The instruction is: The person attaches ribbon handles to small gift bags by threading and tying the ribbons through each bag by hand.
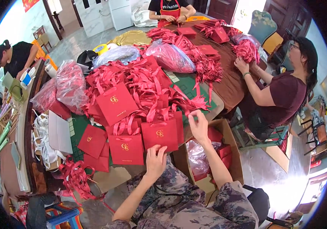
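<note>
hands work at the near edge of the counter [194, 86], in the lower middle of the frame; the left hand [155, 162] has its fingers curled on the bottom edge of a red paper bag [159, 134] with a gold mark, holding it upright, probably so the bag does not fall while the top is handled; the right hand [198, 126] is raised at the upper right corner of the same bag, fingers pinched together on a red ribbon [189, 104], it seems the handle; two similar bags [126, 149] [116, 102] stand just beside, to the left, in a loose row; behind them lies a big heap of red ribbons [140, 82]; below the right hand an open cardboard box [224, 152] sits near the knees, holding red things and clear plastic, close enough to reach easily.
</note>
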A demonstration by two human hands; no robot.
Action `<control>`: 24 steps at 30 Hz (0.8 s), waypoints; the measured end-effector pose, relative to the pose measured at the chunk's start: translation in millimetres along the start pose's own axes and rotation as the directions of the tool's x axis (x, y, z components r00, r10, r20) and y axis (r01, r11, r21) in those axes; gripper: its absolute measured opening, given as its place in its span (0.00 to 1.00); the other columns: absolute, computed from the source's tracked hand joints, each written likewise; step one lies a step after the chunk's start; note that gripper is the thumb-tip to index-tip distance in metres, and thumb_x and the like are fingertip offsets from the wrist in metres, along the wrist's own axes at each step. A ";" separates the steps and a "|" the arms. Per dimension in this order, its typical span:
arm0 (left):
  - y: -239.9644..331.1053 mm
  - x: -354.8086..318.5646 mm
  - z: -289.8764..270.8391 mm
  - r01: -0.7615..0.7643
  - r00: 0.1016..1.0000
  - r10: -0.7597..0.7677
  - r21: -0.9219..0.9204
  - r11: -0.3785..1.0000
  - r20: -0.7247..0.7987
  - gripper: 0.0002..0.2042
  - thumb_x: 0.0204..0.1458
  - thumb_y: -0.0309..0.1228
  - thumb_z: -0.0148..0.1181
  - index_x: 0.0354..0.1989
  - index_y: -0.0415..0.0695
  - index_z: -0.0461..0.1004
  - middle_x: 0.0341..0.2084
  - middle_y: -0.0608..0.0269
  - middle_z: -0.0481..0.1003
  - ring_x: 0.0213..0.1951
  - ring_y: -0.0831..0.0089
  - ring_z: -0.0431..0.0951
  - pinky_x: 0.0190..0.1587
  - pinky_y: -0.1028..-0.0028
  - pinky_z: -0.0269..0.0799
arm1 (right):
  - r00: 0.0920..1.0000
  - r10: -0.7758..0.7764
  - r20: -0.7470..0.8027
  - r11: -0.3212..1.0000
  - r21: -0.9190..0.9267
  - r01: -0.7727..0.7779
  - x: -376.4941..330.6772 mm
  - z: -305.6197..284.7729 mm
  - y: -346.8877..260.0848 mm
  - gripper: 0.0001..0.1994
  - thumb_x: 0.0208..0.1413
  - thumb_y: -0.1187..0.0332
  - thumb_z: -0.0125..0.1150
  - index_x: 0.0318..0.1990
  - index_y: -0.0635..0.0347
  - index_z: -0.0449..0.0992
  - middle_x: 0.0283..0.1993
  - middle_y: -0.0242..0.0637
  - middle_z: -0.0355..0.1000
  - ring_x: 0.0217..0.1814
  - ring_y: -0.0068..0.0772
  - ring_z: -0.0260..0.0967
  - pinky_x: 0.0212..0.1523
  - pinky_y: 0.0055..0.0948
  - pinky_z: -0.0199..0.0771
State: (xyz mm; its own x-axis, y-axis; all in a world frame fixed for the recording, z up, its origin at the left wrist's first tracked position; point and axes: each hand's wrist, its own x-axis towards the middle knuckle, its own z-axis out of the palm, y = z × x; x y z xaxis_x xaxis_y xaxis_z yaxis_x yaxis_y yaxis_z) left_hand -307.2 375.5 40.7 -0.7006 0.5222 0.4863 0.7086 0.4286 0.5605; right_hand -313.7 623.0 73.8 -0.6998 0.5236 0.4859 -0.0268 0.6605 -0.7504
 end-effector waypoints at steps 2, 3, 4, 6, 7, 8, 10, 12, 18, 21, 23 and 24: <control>3.2 3.3 -2.2 0.055 0.998 -0.051 -0.122 0.991 0.037 0.16 0.51 0.23 0.63 0.50 0.42 0.74 0.43 0.52 0.71 0.44 0.56 0.73 0.48 0.61 0.71 | 1.000 -0.018 0.000 1.000 0.007 0.018 -7.3 -8.2 -16.0 0.04 0.60 0.72 0.61 0.38 0.63 0.74 0.33 0.37 0.72 0.34 0.28 0.70 0.31 0.27 0.69; 4.6 4.4 -3.6 0.116 0.992 -0.100 -0.235 0.965 0.079 0.12 0.56 0.27 0.61 0.48 0.41 0.75 0.41 0.55 0.74 0.42 0.61 0.75 0.47 0.64 0.72 | 0.999 -0.037 0.004 0.999 0.018 0.037 -13.2 -11.2 -24.1 0.05 0.60 0.72 0.61 0.38 0.63 0.75 0.31 0.36 0.72 0.32 0.26 0.70 0.30 0.26 0.68; 6.0 5.5 -4.5 0.124 0.991 -0.109 -0.231 0.965 0.076 0.12 0.56 0.27 0.61 0.48 0.41 0.75 0.41 0.55 0.74 0.42 0.61 0.75 0.47 0.64 0.72 | 0.997 -0.075 0.035 0.997 0.035 0.074 -20.1 -13.2 -41.8 0.04 0.58 0.73 0.63 0.38 0.62 0.76 0.31 0.36 0.74 0.31 0.28 0.71 0.30 0.28 0.70; 12.2 10.1 -7.9 0.521 0.846 -0.398 -0.712 0.471 0.355 0.16 0.67 0.39 0.51 0.49 0.38 0.75 0.42 0.61 0.77 0.44 0.70 0.76 0.49 0.67 0.72 | 0.982 -0.139 0.125 0.989 0.066 0.132 -41.4 -17.5 -75.1 0.05 0.56 0.73 0.64 0.38 0.61 0.76 0.33 0.38 0.74 0.33 0.34 0.72 0.32 0.31 0.72; 11.4 11.8 -13.0 0.525 0.842 -0.408 -0.710 0.470 0.353 0.16 0.67 0.39 0.51 0.49 0.38 0.75 0.42 0.61 0.77 0.44 0.70 0.76 0.49 0.67 0.72 | 0.957 -0.201 0.207 0.978 0.098 0.184 -53.6 -17.7 -87.6 0.06 0.54 0.73 0.66 0.37 0.59 0.76 0.35 0.40 0.75 0.35 0.39 0.73 0.35 0.35 0.74; 11.2 14.3 -20.5 0.623 0.757 -0.417 -0.748 0.228 0.503 0.21 0.68 0.44 0.46 0.51 0.37 0.75 0.44 0.61 0.78 0.46 0.72 0.76 0.50 0.68 0.71 | 0.933 -0.236 0.271 0.971 0.105 0.215 -65.3 -18.6 -98.3 0.06 0.53 0.73 0.66 0.37 0.59 0.76 0.36 0.40 0.76 0.36 0.41 0.74 0.36 0.36 0.75; 20.1 18.0 -36.8 0.626 0.690 -0.353 -0.766 -0.147 0.632 0.26 0.69 0.50 0.41 0.54 0.38 0.74 0.44 0.61 0.79 0.47 0.72 0.77 0.52 0.71 0.71 | 0.892 -0.334 0.306 0.942 0.148 0.302 -85.2 -11.4 -112.5 0.07 0.50 0.74 0.67 0.37 0.59 0.77 0.36 0.38 0.76 0.37 0.43 0.74 0.37 0.37 0.75; 21.2 16.6 -58.9 0.614 0.673 -0.380 -0.766 -0.191 0.634 0.24 0.69 0.48 0.42 0.55 0.38 0.73 0.43 0.61 0.79 0.46 0.72 0.77 0.51 0.71 0.71 | 0.858 -0.310 0.410 0.951 0.157 0.268 -107.1 -8.7 -123.6 0.07 0.49 0.74 0.68 0.36 0.58 0.77 0.34 0.37 0.75 0.36 0.41 0.74 0.38 0.36 0.75; -8.0 -17.6 -101.1 0.484 0.660 -0.553 -0.851 -0.205 0.508 0.13 0.69 0.39 0.46 0.48 0.42 0.71 0.24 0.69 0.68 0.30 0.73 0.70 0.40 0.71 0.70 | 0.707 -0.367 0.605 0.929 0.275 0.247 -161.3 5.6 -125.1 0.06 0.51 0.69 0.67 0.36 0.54 0.77 0.32 0.35 0.73 0.36 0.40 0.73 0.38 0.37 0.75; -23.0 -38.4 -115.6 0.490 0.599 -0.641 -0.853 -0.179 0.479 0.11 0.69 0.38 0.45 0.43 0.44 0.70 0.22 0.70 0.65 0.26 0.75 0.67 0.34 0.71 0.67 | 0.609 -0.375 0.699 0.927 0.275 0.255 -174.5 6.2 -124.5 0.05 0.53 0.67 0.65 0.36 0.54 0.77 0.33 0.34 0.74 0.36 0.40 0.72 0.40 0.38 0.74; -24.8 -50.7 -119.7 0.475 0.613 -0.648 -0.866 -0.155 0.452 0.10 0.70 0.38 0.46 0.40 0.46 0.69 0.20 0.73 0.61 0.22 0.79 0.61 0.26 0.76 0.60 | 0.504 -0.313 0.805 0.949 0.240 0.206 -177.0 6.7 -127.1 0.05 0.54 0.67 0.65 0.36 0.54 0.76 0.32 0.34 0.73 0.38 0.40 0.72 0.41 0.38 0.74; -24.7 -55.3 -121.3 0.481 0.581 -0.681 -0.863 -0.154 0.445 0.10 0.70 0.38 0.46 0.40 0.46 0.68 0.20 0.74 0.60 0.20 0.81 0.59 0.24 0.77 0.56 | 0.547 -0.334 0.767 0.942 0.256 0.217 -179.0 11.4 -126.3 0.05 0.55 0.65 0.65 0.35 0.53 0.79 0.29 0.33 0.73 0.34 0.39 0.73 0.34 0.36 0.73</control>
State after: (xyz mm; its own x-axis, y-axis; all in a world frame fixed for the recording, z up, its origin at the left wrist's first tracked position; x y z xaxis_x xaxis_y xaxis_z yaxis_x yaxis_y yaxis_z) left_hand -296.2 246.6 81.2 -0.8522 0.3403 -0.3975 -0.5188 -0.4512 0.7261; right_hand -193.2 439.7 76.5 -0.9217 -0.3472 0.1727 -0.3596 0.5984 -0.7160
